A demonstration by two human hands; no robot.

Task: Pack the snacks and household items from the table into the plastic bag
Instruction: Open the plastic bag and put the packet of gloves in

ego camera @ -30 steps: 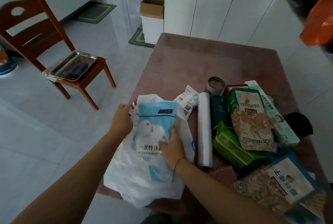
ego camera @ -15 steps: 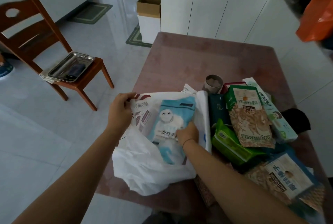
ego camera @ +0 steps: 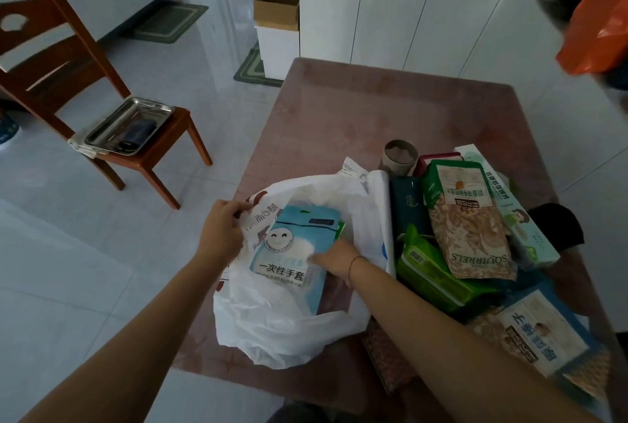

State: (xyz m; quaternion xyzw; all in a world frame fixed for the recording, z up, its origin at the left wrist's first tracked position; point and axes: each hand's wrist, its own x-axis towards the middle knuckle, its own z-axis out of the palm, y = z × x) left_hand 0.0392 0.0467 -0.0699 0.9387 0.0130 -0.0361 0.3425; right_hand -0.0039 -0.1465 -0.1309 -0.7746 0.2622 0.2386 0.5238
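Observation:
A white plastic bag (ego camera: pixel 272 331) lies open at the near left corner of the pinkish-brown table (ego camera: pixel 373 106). My left hand (ego camera: pixel 221 232) pinches the bag's left rim and holds the mouth open. My right hand (ego camera: pixel 334 257) grips a blue pouch of disposable gloves (ego camera: pixel 289 252) that sits partly inside the bag's mouth. To the right lie a Squirrels nut pouch (ego camera: pixel 469 222), a green wipes pack (ego camera: pixel 428 269), a dark green box (ego camera: pixel 407 205), a long pale green box (ego camera: pixel 520 215) and a blue-edged nut pouch (ego camera: pixel 540 334).
A small round tin (ego camera: pixel 400 156) stands behind the pile, and a white roll (ego camera: pixel 384 205) lies along the bag's right side. Left of the table, a wooden chair (ego camera: pixel 57 59) holds a steel tray (ego camera: pixel 129 125). White cabinets (ego camera: pixel 407 11) and a cardboard box (ego camera: pixel 277 9) stand beyond.
The gloves pouch has gone from lying on top of the bag to partly inside its mouth. My left hand has pulled the rim up and open; my right hand followed the pouch in.

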